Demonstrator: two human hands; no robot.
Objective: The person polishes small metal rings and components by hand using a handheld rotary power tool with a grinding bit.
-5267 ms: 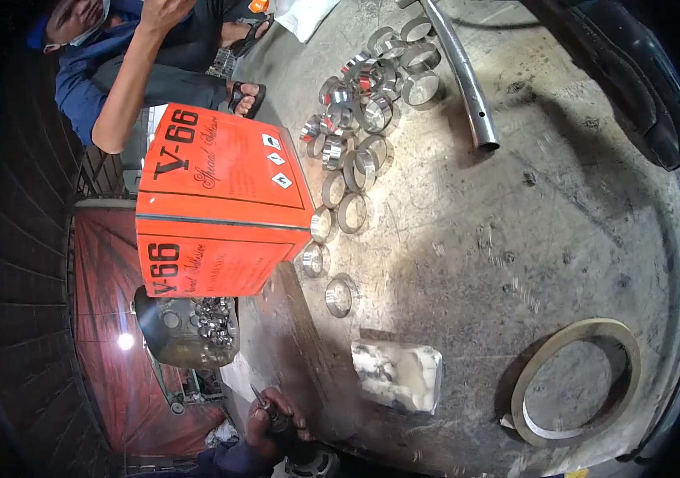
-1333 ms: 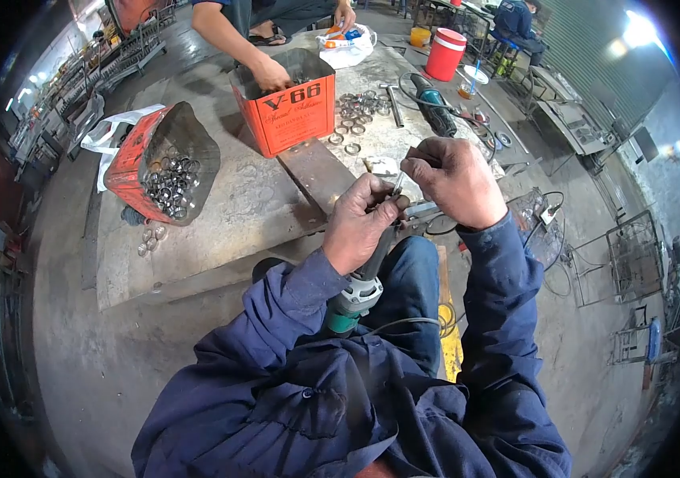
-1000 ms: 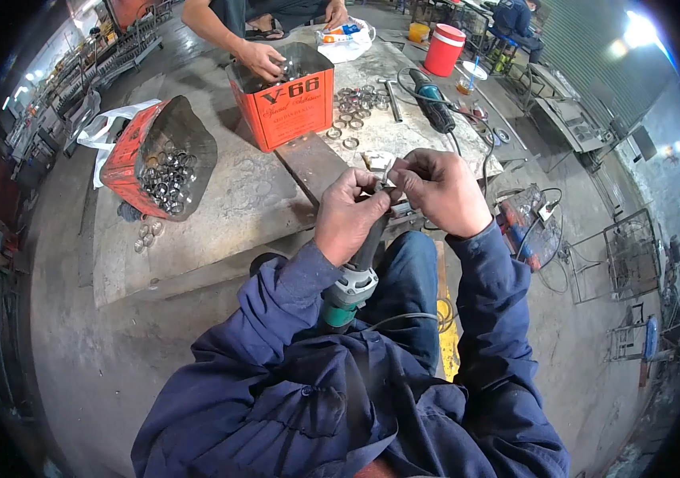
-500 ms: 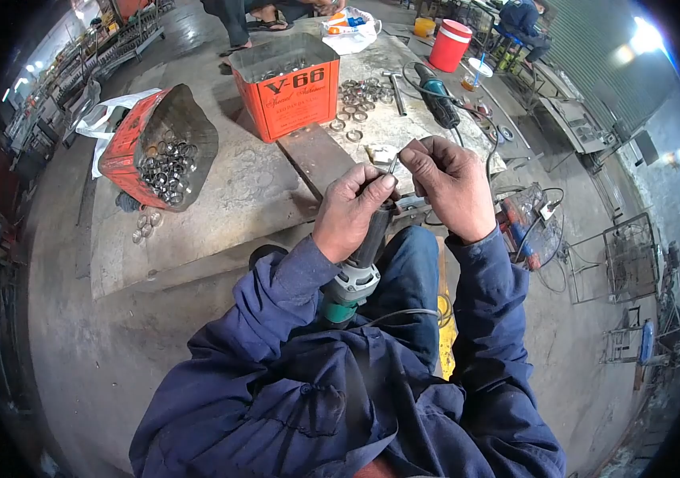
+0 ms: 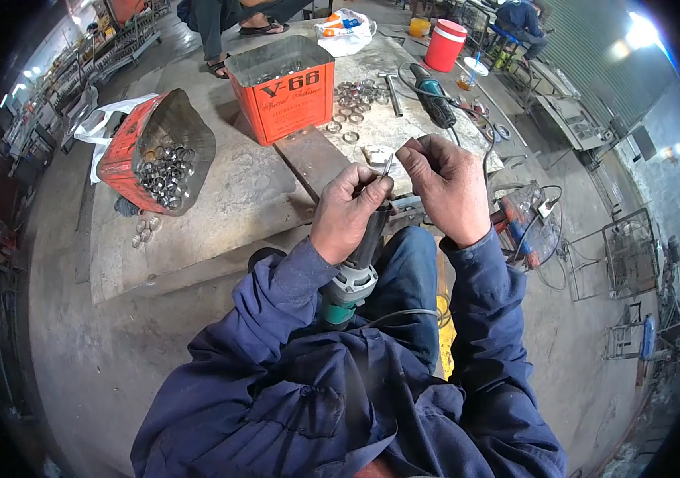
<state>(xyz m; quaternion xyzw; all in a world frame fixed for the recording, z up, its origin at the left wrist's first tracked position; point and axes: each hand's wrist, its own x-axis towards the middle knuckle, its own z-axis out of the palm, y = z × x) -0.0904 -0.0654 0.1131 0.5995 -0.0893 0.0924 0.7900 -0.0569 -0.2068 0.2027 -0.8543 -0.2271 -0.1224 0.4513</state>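
My left hand [image 5: 353,209] pinches a narrow, shiny metal piece [image 5: 388,165] between thumb and forefinger; its full shape is hidden. Close by on the right, my right hand [image 5: 450,185] has its fingertips pressed together. Whether they hold anything is hidden. Below the hands, a green and grey power tool [image 5: 349,288] with a black front end stands upright between my legs, its tip partly behind my left hand.
On the low board [image 5: 220,231] stand an upright orange tin [image 5: 296,107] and a tipped tin [image 5: 125,163], both with metal rings. Loose rings [image 5: 356,95], a hammer [image 5: 393,95] and another power tool [image 5: 434,97] lie farther back. A person's sandalled foot [image 5: 264,25] is beyond.
The metal piece in my left hand has tilted slightly, and my right fingertips sit a little farther from it. The view has shifted slightly. At the back, the other person's legs have moved.
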